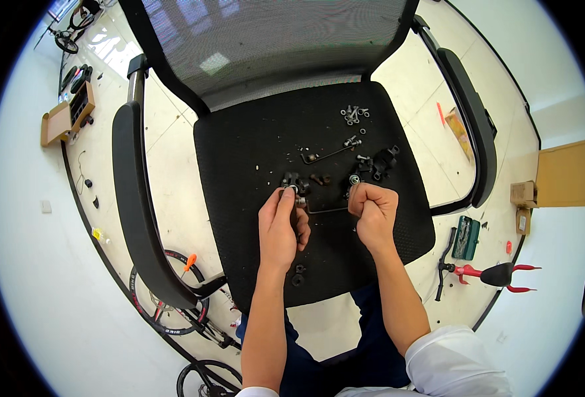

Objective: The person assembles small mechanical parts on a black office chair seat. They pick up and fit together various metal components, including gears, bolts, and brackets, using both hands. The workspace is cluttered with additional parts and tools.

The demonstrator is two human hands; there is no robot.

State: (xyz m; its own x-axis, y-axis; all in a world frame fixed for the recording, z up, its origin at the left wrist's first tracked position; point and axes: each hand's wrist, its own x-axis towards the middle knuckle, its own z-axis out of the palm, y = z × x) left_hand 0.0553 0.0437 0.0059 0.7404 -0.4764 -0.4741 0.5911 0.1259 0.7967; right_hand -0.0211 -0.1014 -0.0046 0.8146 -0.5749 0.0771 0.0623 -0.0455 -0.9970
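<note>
White-sleeved right hand (376, 212) curled fist-like on thin rod (329, 211); left hand (280, 226), thumb forward, pinches black part (294, 178) at thumb tip; rod runs between hands.

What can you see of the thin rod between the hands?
The thin rod looks metallic, dark grey, probably a hex key. It lies roughly sideways over the black chair seat. The right hand closes around its right end, hiding it; the left end reaches the black part in the left hand. Whether it's engaged, I can't tell.
</note>
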